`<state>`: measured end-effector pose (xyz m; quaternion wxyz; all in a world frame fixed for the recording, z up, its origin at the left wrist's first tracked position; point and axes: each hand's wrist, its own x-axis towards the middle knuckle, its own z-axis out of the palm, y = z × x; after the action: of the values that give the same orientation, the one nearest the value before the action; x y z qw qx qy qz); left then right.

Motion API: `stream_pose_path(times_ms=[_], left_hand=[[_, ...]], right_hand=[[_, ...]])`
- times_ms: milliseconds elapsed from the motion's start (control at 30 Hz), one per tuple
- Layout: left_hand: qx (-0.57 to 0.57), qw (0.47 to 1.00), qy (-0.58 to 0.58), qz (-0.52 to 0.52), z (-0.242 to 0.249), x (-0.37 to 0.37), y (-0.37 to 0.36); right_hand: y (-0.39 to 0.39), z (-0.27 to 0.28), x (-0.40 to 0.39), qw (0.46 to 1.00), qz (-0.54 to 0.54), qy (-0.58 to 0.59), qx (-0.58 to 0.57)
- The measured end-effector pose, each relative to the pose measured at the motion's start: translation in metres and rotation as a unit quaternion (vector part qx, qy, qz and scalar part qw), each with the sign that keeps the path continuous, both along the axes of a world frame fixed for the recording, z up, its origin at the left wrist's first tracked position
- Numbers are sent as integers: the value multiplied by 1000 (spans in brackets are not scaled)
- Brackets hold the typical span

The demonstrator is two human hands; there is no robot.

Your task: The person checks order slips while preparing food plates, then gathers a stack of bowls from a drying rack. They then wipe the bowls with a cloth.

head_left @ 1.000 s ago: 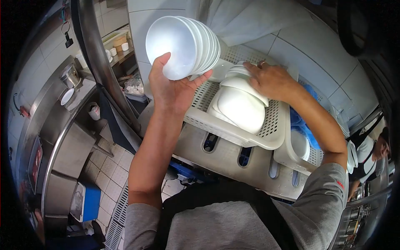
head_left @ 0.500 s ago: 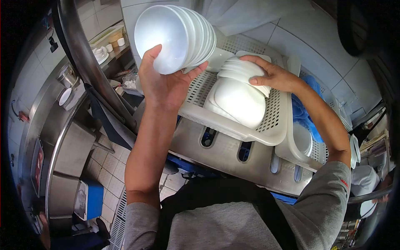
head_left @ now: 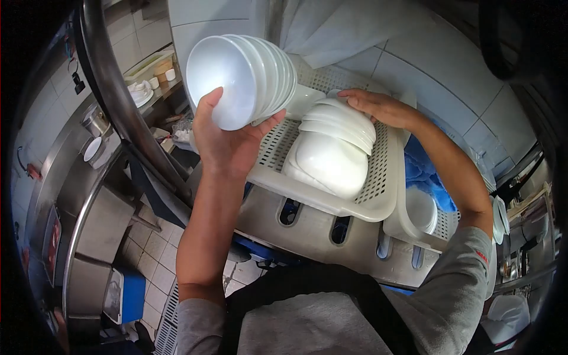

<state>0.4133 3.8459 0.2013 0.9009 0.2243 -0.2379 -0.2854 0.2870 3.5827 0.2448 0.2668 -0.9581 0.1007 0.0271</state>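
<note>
A nested stack of several white bowls [head_left: 239, 80] lies tilted in my left hand [head_left: 228, 139], with my thumb inside the front bowl and my fingers under the stack. My right hand [head_left: 378, 108] is at the far side of a group of white bowls [head_left: 337, 127] in the perforated white basket [head_left: 322, 203]. Its fingers reach over the back of these bowls, and the fingertips are partly hidden. Nearer the basket's front, larger white dishes [head_left: 331, 163] lean together.
Right of the basket, a second basket [head_left: 408, 228] holds a blue cloth [head_left: 426, 171] and white bowls [head_left: 419, 207]. Both rest on a slotted steel counter [head_left: 313, 228]. A thick dark pipe [head_left: 112, 89] rises at left. A blue bin [head_left: 131, 296] stands on the floor.
My right hand has shifted back and slightly left, off the near side of the basket bowls to their far edge. The stack in my left hand appears slightly lower and further left.
</note>
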Motion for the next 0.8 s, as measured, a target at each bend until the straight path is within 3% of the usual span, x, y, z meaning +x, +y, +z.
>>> stream_pose_path(times_ms=[233, 333, 433, 533, 633, 733, 800], left_hand=[[-14, 999, 24, -25, -3, 4, 0], [-8, 1000, 19, -23, -3, 2, 0], [-7, 1000, 7, -15, -2, 0, 0], [-15, 1000, 10, -18, 0, 2, 1], [-6, 1000, 20, -11, 1, 0, 1], [-7, 1000, 23, -12, 0, -1, 2], [-14, 999, 29, -9, 0, -1, 0]], right_hand=[[-35, 11, 39, 995, -59, 72, 20], [-82, -5, 62, 975, -12, -15, -222], [-122, -32, 82, 904, 3, 41, -426], [-139, -53, 99, 881, -13, 120, -457], [-117, -50, 95, 926, -97, 135, -339], [-115, -56, 98, 896, -106, 119, -415], [-111, -62, 92, 892, -53, 76, -443]])
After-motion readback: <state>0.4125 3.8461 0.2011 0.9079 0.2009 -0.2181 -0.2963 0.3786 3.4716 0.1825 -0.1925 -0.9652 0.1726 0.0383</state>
